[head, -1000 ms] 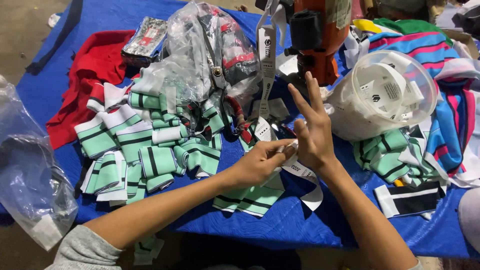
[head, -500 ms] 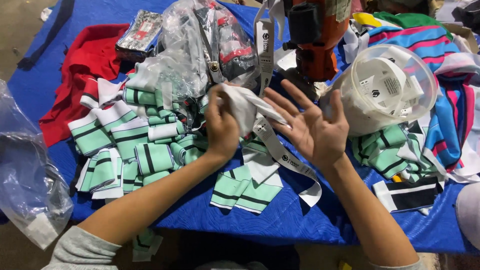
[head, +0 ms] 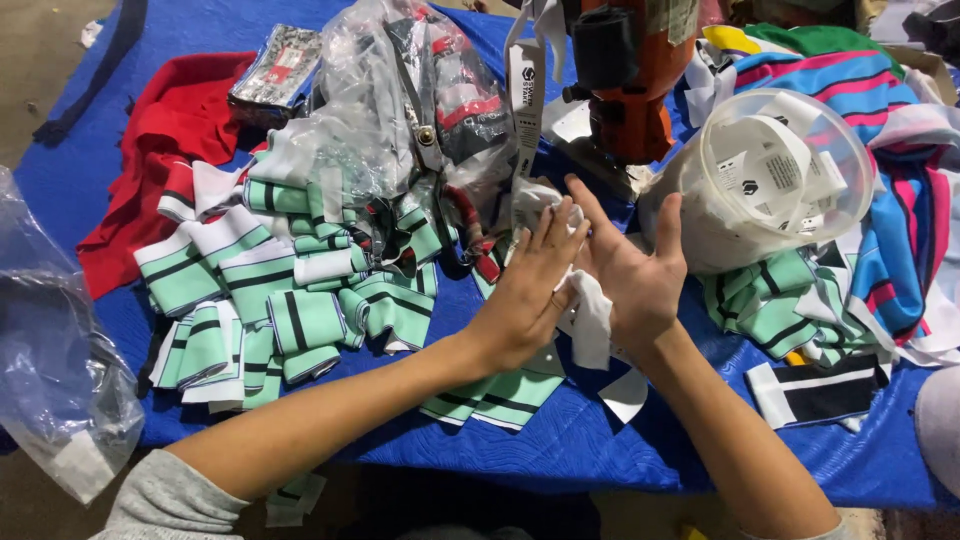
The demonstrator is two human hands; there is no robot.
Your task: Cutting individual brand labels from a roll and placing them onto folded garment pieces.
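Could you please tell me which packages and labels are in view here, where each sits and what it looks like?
Label strip: hangs at top centre, long, white with dark print.
Labels: inside the clear round tub at right, white rectangles.
Flat packet: top left on red cloth, black, white and red.
Clear plastic bag: centre top, crumpled.

Saw left hand (head: 525, 290) pressed flat against right hand (head: 632, 275), palm to palm, fingers extended upward; both forearms bare, converging.
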